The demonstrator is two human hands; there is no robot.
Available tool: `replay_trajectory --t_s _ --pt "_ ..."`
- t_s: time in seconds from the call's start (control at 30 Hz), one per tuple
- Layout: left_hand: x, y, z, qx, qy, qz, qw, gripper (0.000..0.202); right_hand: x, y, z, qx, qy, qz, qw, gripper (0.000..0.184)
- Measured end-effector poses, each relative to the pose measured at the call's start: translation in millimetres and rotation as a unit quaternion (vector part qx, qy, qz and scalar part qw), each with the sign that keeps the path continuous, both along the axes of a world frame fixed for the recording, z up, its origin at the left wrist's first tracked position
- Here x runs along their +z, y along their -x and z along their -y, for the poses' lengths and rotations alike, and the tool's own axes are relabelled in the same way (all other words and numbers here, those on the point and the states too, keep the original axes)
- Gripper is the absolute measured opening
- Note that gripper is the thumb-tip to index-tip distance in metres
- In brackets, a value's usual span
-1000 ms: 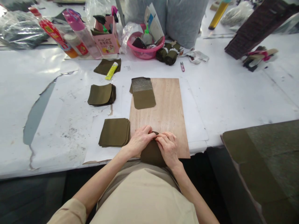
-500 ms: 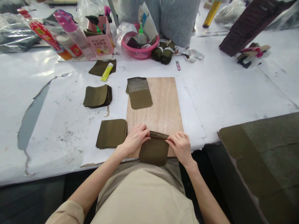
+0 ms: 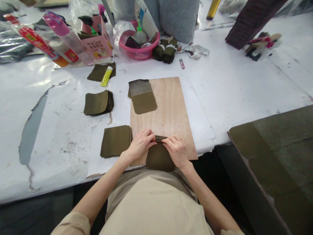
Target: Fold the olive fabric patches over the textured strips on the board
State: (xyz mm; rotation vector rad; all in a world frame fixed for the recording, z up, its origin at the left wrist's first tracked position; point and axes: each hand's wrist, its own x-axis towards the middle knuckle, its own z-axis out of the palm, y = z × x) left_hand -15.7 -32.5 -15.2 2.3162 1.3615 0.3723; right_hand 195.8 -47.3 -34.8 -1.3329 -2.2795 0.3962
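Note:
An olive-green fabric piece (image 3: 159, 158) lies at the near edge of a wooden board (image 3: 168, 107), its lower part hanging toward my lap. Its far edge is folded over into a narrow dark strip. My left hand (image 3: 143, 142) pinches the left end of that fold. With fingers bent, my right hand (image 3: 176, 149) grips the same fold further right, close to the left hand. Another piece (image 3: 144, 102), with a grey textured band at its top, rests on the board's far left corner. Beside the board, left of my left hand, sits a neat stack of olive pieces (image 3: 115, 141).
Further left are a second stack (image 3: 97, 102) and a few pieces under a yellow tube (image 3: 106, 76). Behind stand a pink basket (image 3: 139, 52), bottles (image 3: 57, 24), a pink box (image 3: 96, 47) and rolled fabric (image 3: 169, 52). Small pink snips (image 3: 182, 63) lie beyond the board.
My right hand has slid left along the folded edge, closer to my left hand, which stays at the left end. The view has shifted slightly.

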Motion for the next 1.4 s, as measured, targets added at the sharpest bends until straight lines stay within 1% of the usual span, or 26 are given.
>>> replay_trajectory --t_s 0.33,0.4,0.5,0.63,0.77,0.97,1.13,1.3,1.4 --pt "8.0 9.5 -6.6 -0.043 -0.021 -0.09 0.995 0.026 2.1 -1.7 -0.9 -0.002 0.024 -0.032 0.999 0.012" --pt "7.9 10.3 -4.8 -0.026 -0.026 -0.079 0.996 0.023 3.0 -1.4 -0.8 -0.002 0.025 -0.038 0.999 0.012" --pt "5.6 8.2 -0.1 0.001 -0.032 -0.038 0.999 0.018 4.3 -1.2 -0.7 -0.004 0.026 -0.041 0.999 0.013" --pt "0.7 4.3 6.2 -0.006 -0.056 0.007 0.998 0.011 3.4 -1.7 0.0 -0.008 0.026 -0.041 0.999 0.015" --pt "-5.3 3.2 10.7 -0.004 -0.076 0.037 0.996 0.019 0.6 -3.1 1.3 -0.007 0.021 -0.04 0.999 0.018" --pt "-13.8 4.7 14.6 0.009 -0.061 0.063 0.996 0.021 -1.9 -3.7 3.0 -0.01 0.018 -0.029 0.999 0.023" --pt "-15.6 6.6 16.2 0.007 -0.068 0.063 0.996 0.022 -2.1 -3.6 2.9 0.001 0.016 -0.018 1.0 0.026" --pt "-16.2 9.2 18.4 -0.026 -0.092 0.016 0.995 0.024 -3.5 -3.3 3.3 0.002 0.008 -0.011 1.0 0.028" --pt "-16.9 10.1 18.3 -0.037 -0.101 0.007 0.994 0.024 -4.1 -2.7 3.5 0.004 0.005 -0.006 1.0 0.028"
